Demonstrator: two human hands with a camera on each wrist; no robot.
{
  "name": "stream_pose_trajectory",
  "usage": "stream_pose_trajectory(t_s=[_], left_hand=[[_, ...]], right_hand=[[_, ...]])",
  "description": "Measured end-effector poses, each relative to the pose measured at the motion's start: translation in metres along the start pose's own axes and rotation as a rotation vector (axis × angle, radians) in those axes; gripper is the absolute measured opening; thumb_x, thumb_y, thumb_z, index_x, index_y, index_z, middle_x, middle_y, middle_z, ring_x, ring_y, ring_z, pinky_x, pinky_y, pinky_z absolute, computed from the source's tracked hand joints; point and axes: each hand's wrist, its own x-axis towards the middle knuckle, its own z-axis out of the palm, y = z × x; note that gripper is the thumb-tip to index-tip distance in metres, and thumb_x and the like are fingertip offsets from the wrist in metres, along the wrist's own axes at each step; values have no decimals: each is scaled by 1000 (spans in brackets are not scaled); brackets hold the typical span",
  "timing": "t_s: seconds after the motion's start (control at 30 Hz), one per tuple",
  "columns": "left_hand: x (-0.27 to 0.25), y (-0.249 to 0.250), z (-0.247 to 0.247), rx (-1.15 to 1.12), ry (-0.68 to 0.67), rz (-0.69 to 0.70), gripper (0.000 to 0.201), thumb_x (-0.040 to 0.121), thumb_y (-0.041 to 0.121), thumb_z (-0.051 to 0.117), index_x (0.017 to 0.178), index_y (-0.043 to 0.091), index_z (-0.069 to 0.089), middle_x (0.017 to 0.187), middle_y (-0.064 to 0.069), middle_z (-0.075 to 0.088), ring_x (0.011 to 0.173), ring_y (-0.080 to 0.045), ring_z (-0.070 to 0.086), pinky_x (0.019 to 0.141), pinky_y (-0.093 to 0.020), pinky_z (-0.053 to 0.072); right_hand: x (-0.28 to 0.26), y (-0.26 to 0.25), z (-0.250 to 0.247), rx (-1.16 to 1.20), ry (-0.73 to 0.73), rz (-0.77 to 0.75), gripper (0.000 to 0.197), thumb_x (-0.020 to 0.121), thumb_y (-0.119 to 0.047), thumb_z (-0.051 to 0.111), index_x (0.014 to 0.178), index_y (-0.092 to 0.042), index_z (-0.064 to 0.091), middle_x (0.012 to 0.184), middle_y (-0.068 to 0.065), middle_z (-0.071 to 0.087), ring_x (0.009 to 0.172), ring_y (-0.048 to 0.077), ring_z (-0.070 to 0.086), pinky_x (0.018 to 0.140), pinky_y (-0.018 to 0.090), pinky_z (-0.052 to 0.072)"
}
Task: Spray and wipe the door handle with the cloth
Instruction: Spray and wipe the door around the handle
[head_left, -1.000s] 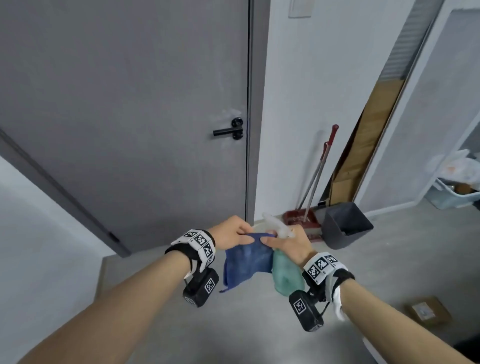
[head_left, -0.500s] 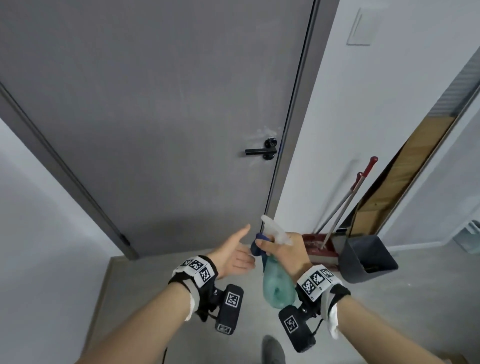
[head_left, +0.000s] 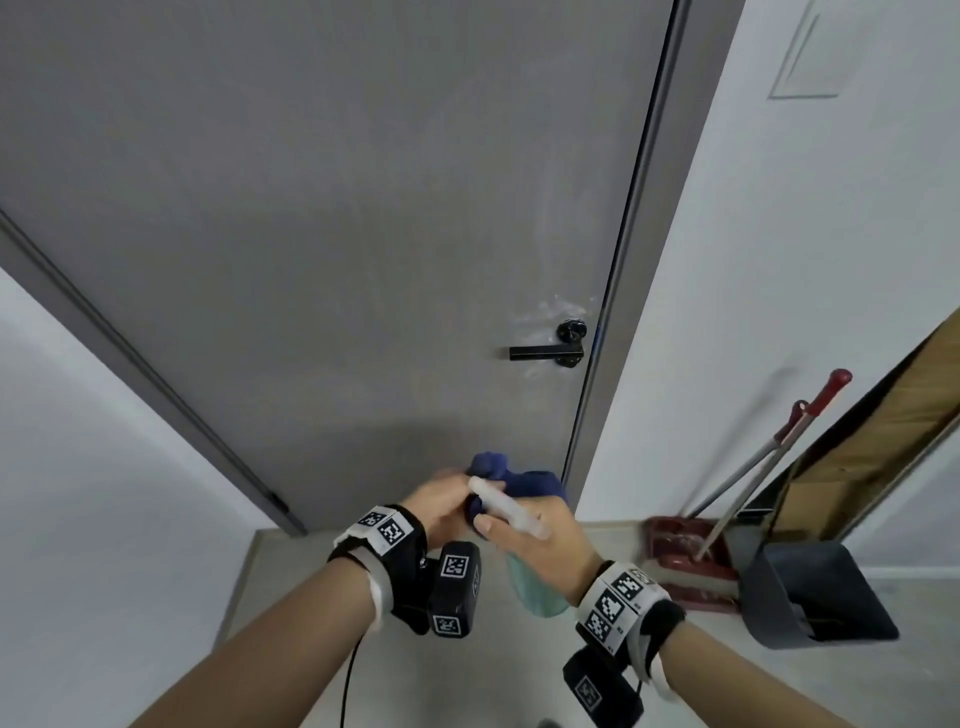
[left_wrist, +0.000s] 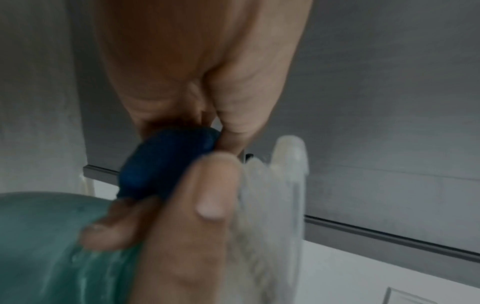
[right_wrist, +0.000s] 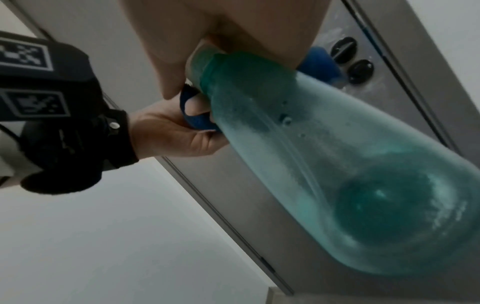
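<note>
while my right hand (head_left: 540, 540) grips the spray bottle (head_left: 530, 587) and my left hand (head_left: 441, 506) pinches the cloth (head_left: 511, 480) — door handle (head_left: 545, 352) lies up-right, lever horizontal, nearer the right hand.

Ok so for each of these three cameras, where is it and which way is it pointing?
Head: worn on the head, looking forward and down at the grey door and door handle; both forearms and hands show.
Left wrist: along the left hand at the blue cloth; the other hand's thumb is close in front.
Right wrist: under the right hand, up along the spray bottle towards the door.
All three share the cloth and bottle.
</note>
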Motion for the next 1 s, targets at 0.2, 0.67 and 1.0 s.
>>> stream_pose_trajectory(t_s=[0.2, 0.67, 1.0], left_hand=[[37, 35, -35, -51, 309, 9, 60, 71, 3, 66, 130, -3, 58, 124, -26, 64, 106, -34, 64, 74, -36, 55], [122, 100, -115, 249, 314, 169, 46, 73, 16, 67, 117, 3, 65, 112, -23, 69, 109, -37, 65, 91, -42, 51], [152, 114, -111, 397, 235, 139, 32, 97, 8, 56, 129, 1, 55, 125, -22, 64, 124, -37, 59, 109, -51, 45]], right_hand=[[49, 1, -38, 46, 254, 79, 34, 93, -30, 69, 67, -9, 75, 58, 4, 67, 55, 11, 59, 61, 24, 47], [156, 7, -32, -102, 305, 330, 18, 93, -15, 62, 79, -6, 66, 65, 12, 65, 62, 25, 63, 63, 35, 51], [175, 9, -38, -118, 224, 416, 22, 73, -17, 63, 69, 4, 67, 70, 13, 66, 66, 38, 69, 61, 40, 57]])
